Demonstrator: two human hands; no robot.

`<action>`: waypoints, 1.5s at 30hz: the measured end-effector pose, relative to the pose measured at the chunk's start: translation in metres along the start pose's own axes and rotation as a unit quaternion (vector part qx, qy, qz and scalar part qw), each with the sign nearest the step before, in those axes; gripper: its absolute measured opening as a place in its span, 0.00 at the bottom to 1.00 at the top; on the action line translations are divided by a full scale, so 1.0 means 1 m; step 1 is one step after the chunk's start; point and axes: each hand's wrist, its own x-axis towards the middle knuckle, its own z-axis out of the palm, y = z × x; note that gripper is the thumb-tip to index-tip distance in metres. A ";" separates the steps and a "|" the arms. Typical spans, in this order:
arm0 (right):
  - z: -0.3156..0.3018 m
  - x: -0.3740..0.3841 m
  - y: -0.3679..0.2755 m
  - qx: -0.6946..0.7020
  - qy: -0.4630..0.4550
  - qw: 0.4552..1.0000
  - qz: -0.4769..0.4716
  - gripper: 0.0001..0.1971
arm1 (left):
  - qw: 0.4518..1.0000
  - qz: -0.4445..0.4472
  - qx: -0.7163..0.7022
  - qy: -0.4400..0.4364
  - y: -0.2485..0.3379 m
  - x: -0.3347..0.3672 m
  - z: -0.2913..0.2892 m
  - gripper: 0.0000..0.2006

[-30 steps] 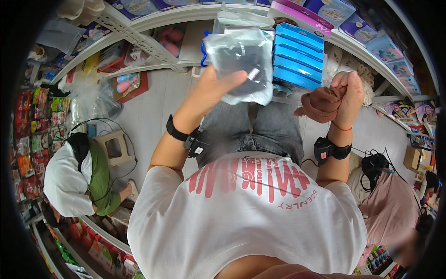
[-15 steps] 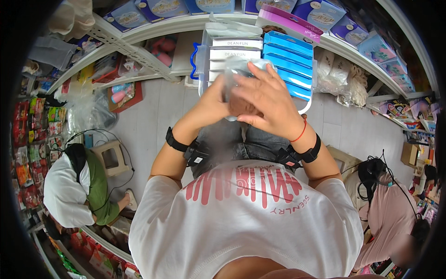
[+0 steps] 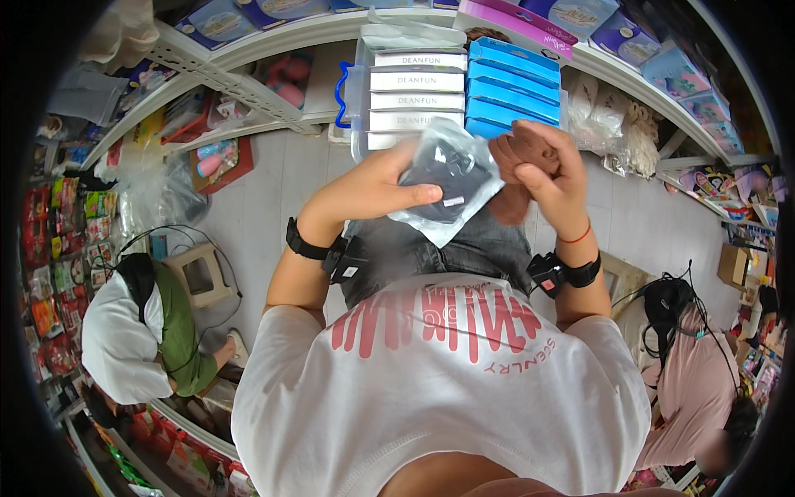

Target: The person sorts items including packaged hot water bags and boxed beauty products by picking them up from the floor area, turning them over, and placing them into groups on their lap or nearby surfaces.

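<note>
My left hand [image 3: 377, 184] is closed on the left edge of a clear plastic packet [image 3: 455, 170] with a dark folded item inside, its thumb lying on the front. A bunched piece of brown cloth [image 3: 522, 151] is gripped in my right hand [image 3: 567, 182], and part of it hangs down beside the packet. The cloth's exact kind does not show. Just beyond both hands stands a clear plastic bin [image 3: 358, 132] with a blue handle. It holds a row of white boxes [image 3: 416, 81] on the left and blue boxes [image 3: 512, 89] on the right.
Shelves [image 3: 323, 37] with blue and purple packages curve round the far side. A purple-pink box [image 3: 530, 29] stands behind the bin. Two people sit nearby, one in green and white [image 3: 132, 331] at left, one in pink [image 3: 691, 389] at right. A beige stool [image 3: 199, 277] stands at left.
My hands have moved apart. The packet is now upright in my left hand, and the brown cloth has shifted right in my right hand. The bin sits slightly higher in view.
</note>
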 end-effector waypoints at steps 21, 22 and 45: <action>-0.033 -0.062 0.036 -0.010 -0.082 0.978 0.192 0.06 | 0.929 -0.010 0.365 -0.051 -0.068 0.000 0.044 0.17; -0.029 -0.058 0.034 -0.008 -0.068 0.980 0.187 0.07 | 0.938 0.031 0.344 -0.029 -0.068 -0.002 0.041 0.16; -0.007 -0.027 0.018 -0.004 -0.072 0.988 0.139 0.10 | 0.925 0.122 0.046 0.357 -0.011 0.021 0.012 0.05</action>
